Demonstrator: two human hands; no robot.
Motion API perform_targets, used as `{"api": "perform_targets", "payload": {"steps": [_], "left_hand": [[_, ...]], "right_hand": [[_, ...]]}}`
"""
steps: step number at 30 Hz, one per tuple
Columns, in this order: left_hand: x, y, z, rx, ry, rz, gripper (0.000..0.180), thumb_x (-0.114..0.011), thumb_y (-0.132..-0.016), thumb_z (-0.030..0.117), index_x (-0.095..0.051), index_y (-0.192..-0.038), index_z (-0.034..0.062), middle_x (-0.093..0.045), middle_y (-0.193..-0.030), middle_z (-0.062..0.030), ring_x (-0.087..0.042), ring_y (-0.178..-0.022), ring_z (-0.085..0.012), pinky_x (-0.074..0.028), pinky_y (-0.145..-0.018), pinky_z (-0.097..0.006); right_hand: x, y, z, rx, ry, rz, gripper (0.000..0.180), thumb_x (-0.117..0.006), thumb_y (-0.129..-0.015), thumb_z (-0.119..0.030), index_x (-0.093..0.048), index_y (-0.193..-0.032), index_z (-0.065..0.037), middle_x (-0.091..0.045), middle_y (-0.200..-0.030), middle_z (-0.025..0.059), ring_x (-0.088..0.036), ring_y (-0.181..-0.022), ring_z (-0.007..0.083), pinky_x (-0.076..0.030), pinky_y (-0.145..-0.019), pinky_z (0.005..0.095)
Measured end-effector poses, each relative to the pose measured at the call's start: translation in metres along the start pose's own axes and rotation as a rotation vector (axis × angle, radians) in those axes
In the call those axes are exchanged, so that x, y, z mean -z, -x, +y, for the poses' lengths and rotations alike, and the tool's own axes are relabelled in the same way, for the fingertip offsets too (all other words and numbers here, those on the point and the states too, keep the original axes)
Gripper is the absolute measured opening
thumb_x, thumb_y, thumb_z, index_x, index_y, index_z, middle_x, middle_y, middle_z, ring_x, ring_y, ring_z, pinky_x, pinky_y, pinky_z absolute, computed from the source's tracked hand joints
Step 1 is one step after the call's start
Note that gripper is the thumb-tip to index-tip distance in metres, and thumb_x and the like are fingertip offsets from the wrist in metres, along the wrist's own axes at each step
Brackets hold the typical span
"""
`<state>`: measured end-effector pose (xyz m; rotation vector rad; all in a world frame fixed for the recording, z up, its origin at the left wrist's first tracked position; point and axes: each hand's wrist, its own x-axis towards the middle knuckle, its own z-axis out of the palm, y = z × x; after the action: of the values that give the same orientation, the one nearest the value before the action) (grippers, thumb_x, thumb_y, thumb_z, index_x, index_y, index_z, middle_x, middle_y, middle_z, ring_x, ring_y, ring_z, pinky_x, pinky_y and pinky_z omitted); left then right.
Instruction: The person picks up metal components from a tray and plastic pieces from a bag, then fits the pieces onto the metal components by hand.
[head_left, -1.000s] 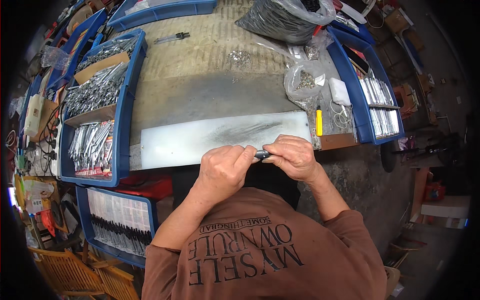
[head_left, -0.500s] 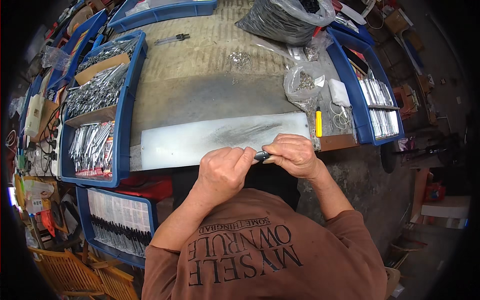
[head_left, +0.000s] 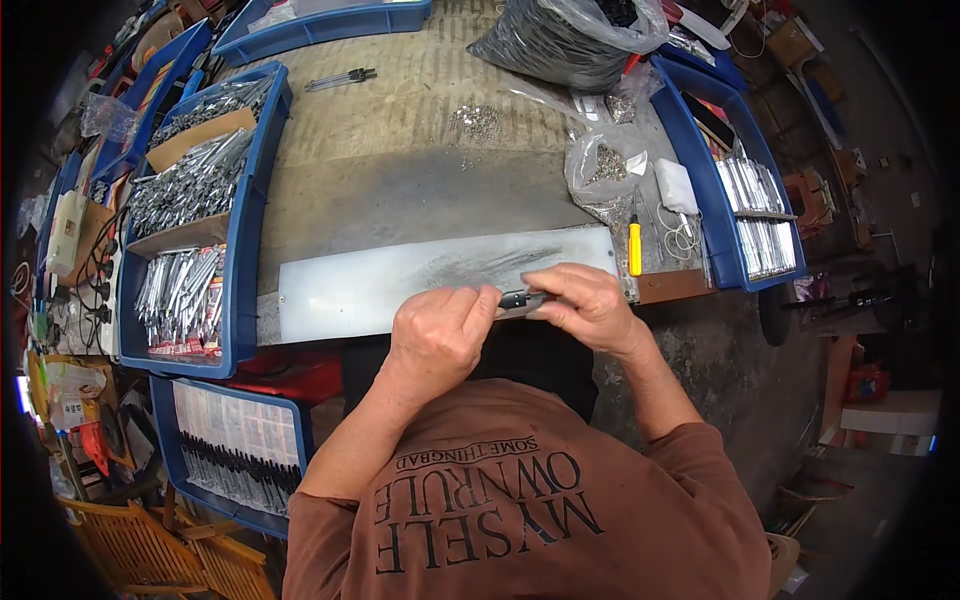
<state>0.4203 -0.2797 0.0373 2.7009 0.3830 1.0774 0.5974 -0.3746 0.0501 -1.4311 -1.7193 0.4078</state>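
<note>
A small black-and-metal piece [head_left: 514, 299] is gripped between my hands, above the near edge of the white board [head_left: 345, 290]. My left hand [head_left: 440, 333] is closed round its left end, thumb and forefinger pressed together on it. My right hand [head_left: 583, 308] pinches the other end between thumb and fingertips. Its ends are hidden in my fingers, so I cannot tell its kind. Dark scuff marks run across the board just beyond my hands.
Left stands a blue bin [head_left: 245, 240] of metal rods; below it, a blue tray [head_left: 308, 430] of black-topped rods. To the right are a yellow-handled screwdriver [head_left: 635, 248], a bag of small metal parts [head_left: 605, 165] and another blue bin [head_left: 735, 245]. A large bag [head_left: 545, 45] sits at the back.
My right fingers have opened out slightly and shifted their hold, showing more of the black-and-metal piece. Its right end now shows metal. My left hand has barely moved.
</note>
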Motion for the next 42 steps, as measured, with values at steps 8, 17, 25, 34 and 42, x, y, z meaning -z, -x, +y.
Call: {"api": "perform_targets", "payload": {"steps": [8, 17, 25, 34, 42], "left_hand": [[-0.022, 0.007, -0.018, 0.037, -0.063, -0.065, 0.017, -0.062, -0.07, 0.01, -0.054, -0.084, 0.004, -0.046, -0.059, -0.005, -0.051, -0.051, -0.0197, -0.041, -0.044, -0.032], [-0.031, 0.013, -0.024, 0.085, -0.043, -0.117, 0.016, -0.061, -0.07, 0.01, -0.054, -0.083, 0.0035, -0.048, -0.061, -0.0054, -0.053, -0.053, -0.0198, -0.044, -0.046, -0.032], [-0.033, 0.015, -0.026, 0.085, -0.038, -0.103, 0.015, -0.061, -0.071, 0.01, -0.054, -0.082, 0.004, -0.048, -0.061, -0.0051, -0.053, -0.053, -0.02, -0.043, -0.046, -0.032], [-0.032, 0.015, -0.026, 0.089, -0.028, -0.103, 0.014, -0.06, -0.071, 0.01, -0.052, -0.08, 0.0045, -0.046, -0.06, -0.0051, -0.052, -0.053, -0.0195, -0.043, -0.046, -0.033], [-0.03, 0.014, -0.025, 0.102, -0.007, -0.111, 0.012, -0.059, -0.07, 0.008, -0.053, -0.079, 0.0042, -0.047, -0.061, -0.0053, -0.053, -0.053, -0.0194, -0.043, -0.046, -0.032]], "right_hand": [[0.018, -0.007, 0.04, -0.167, 0.184, 0.016, 0.01, -0.06, -0.075, -0.005, -0.06, -0.084, 0.0, -0.057, -0.072, 0.0119, -0.056, -0.065, 0.0266, -0.044, -0.059, 0.0327], [0.005, -0.024, 0.05, -0.108, 0.394, -0.221, 0.011, -0.057, -0.076, -0.01, -0.058, -0.074, 0.001, -0.057, -0.074, 0.0162, -0.057, -0.073, 0.033, -0.046, -0.065, 0.0401], [0.005, -0.045, 0.043, -0.153, 0.511, -0.433, 0.013, -0.05, -0.072, -0.007, -0.058, -0.07, 0.003, -0.058, -0.074, 0.0216, -0.058, -0.073, 0.0369, -0.045, -0.066, 0.0429], [0.002, -0.045, 0.039, -0.211, 0.487, -0.399, 0.013, -0.049, -0.07, -0.005, -0.059, -0.072, 0.003, -0.06, -0.075, 0.0211, -0.058, -0.071, 0.0373, -0.046, -0.065, 0.0415], [-0.017, -0.033, 0.022, -0.226, -0.139, -0.166, 0.009, -0.059, -0.077, -0.007, -0.057, -0.079, 0.002, -0.057, -0.073, 0.0063, -0.053, -0.067, 0.019, -0.043, -0.062, 0.0284]]}}
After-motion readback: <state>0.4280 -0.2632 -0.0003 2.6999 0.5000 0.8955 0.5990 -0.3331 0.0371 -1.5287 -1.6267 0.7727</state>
